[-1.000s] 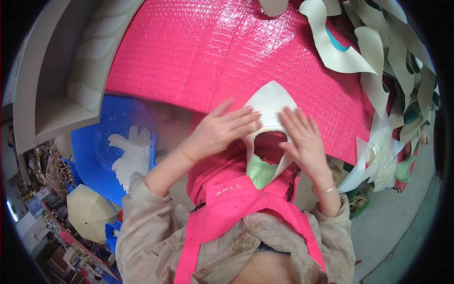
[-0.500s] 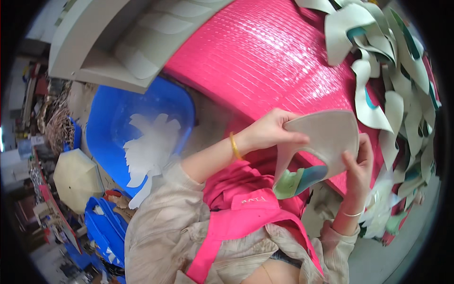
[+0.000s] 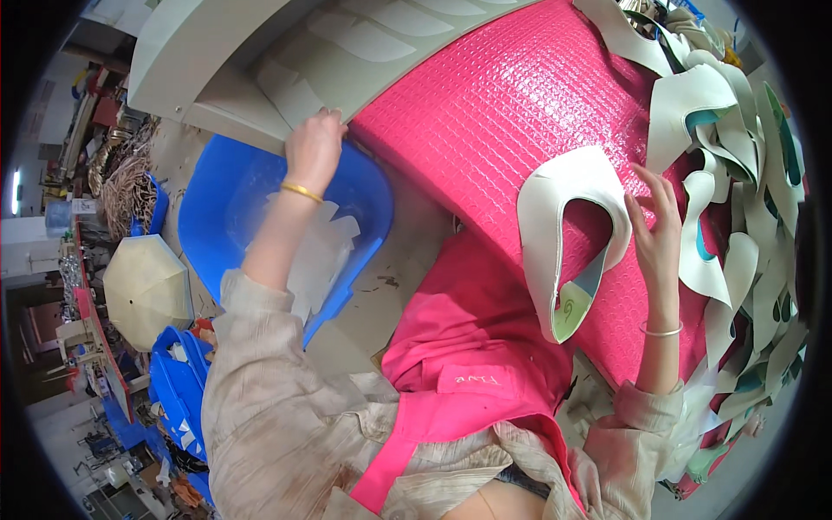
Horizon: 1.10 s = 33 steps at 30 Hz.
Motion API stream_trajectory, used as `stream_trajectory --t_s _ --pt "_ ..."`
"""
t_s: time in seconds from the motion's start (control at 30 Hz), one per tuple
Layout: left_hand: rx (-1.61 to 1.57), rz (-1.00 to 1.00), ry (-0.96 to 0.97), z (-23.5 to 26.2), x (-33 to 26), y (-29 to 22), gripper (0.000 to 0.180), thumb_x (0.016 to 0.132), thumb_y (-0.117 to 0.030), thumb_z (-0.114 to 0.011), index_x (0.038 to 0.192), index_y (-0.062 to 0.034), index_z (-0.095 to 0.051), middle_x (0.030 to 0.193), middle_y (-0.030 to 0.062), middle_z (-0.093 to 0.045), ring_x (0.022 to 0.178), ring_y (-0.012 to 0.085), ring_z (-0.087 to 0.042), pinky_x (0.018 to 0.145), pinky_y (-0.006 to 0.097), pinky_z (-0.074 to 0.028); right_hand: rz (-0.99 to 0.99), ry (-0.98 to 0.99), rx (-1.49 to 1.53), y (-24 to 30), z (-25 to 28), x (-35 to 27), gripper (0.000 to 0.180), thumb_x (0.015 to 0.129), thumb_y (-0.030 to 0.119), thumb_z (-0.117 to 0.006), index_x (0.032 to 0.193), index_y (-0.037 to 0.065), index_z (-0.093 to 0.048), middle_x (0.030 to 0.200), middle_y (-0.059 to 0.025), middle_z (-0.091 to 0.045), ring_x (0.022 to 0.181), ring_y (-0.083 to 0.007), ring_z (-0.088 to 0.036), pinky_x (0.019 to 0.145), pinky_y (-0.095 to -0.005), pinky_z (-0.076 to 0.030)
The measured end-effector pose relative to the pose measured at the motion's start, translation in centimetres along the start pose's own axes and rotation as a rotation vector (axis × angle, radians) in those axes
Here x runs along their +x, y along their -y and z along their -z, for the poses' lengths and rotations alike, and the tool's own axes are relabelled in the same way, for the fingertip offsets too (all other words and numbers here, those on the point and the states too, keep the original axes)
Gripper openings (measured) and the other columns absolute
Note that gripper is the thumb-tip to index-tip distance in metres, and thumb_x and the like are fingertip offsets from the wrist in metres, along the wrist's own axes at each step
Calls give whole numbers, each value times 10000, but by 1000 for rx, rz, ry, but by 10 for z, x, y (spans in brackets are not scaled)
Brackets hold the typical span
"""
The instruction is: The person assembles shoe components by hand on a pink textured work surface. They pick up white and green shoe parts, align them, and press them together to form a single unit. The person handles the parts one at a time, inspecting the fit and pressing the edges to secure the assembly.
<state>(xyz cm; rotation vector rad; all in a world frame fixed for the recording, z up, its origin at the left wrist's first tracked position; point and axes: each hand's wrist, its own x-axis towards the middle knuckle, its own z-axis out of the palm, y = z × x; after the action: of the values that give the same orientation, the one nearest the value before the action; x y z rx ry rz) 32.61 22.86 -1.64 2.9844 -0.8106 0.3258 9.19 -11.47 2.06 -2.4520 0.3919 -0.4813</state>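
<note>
A cream shoe upper (image 3: pixel 539 227), looped with a long opening, lies at the near edge of the pink quilted table (image 3: pixel 485 113). Its green and teal lining shows at the lower end. My right hand (image 3: pixel 656 217) is beside its right edge, fingers spread, gripping nothing. At the far left, my left hand (image 3: pixel 314 152) reaches to the lower front edge of the grey machine (image 3: pixel 230 113), above the blue bin (image 3: pixel 208 199). Its fingers are curled together at that edge; what they hold, if anything, is hidden.
Pale translucent sheets (image 3: pixel 368 39) lie in rows on the machine's bed. White offcuts (image 3: pixel 321 251) sit in the blue bin. Several more shoe uppers (image 3: pixel 693 104) are heaped along the table's right side. A cream umbrella (image 3: pixel 147 290) and a smaller blue container (image 3: pixel 178 381) stand at left.
My left hand has let go of the shoe upper and moved left to the machine's edge. The upper now lies on the pink table, and my right hand has opened beside it.
</note>
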Motion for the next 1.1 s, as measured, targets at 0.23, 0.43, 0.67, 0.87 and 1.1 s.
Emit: stream_trajectory --t_s 0.23,0.43,0.67,0.87,1.1 --pt "162 -142 35 7 26 12 82 748 -91 -543 736 -40 -607 709 178 -610 692 343 -611 618 423 -498 29 85 16 22 14 -23 218 793 6 -556 1009 15 -582 920 -103 -584 721 -182 -587 680 -294 -443" --pt "170 -156 3 5 27 11 79 718 -56 -537 715 -14 -604 724 199 -610 703 346 -621 603 422 -509 66 174 98 46 20 -34 173 794 -1 -552 961 -5 -593 854 -103 -600 727 -187 -597 665 -288 -450" --pt "164 -192 -280 73 35 -16 85 731 -88 -561 737 -14 -604 696 193 -605 685 359 -619 589 422 -511 113 262 198 70 16 -37 162 786 -7 -552 941 -13 -600 832 -103 -602 708 -170 -579 649 -275 -446" --pt "200 -88 -105 -6 14 6 542 733 -288 -662 1081 72 -454 1033 289 -536 954 371 -549 802 396 -467 237 330 320 108 3 -33 148 775 -5 -556 919 -13 -593 763 -108 -566 689 -211 -573 619 -297 -437" --pt "128 -28 371 -1 42 20 329 694 -244 -695 877 22 -629 917 241 -601 872 340 -597 762 412 -480 178 430 260 82 13 -50 158 776 -1 -556 930 -16 -587 747 -119 -561 645 -214 -580 588 -302 -454"
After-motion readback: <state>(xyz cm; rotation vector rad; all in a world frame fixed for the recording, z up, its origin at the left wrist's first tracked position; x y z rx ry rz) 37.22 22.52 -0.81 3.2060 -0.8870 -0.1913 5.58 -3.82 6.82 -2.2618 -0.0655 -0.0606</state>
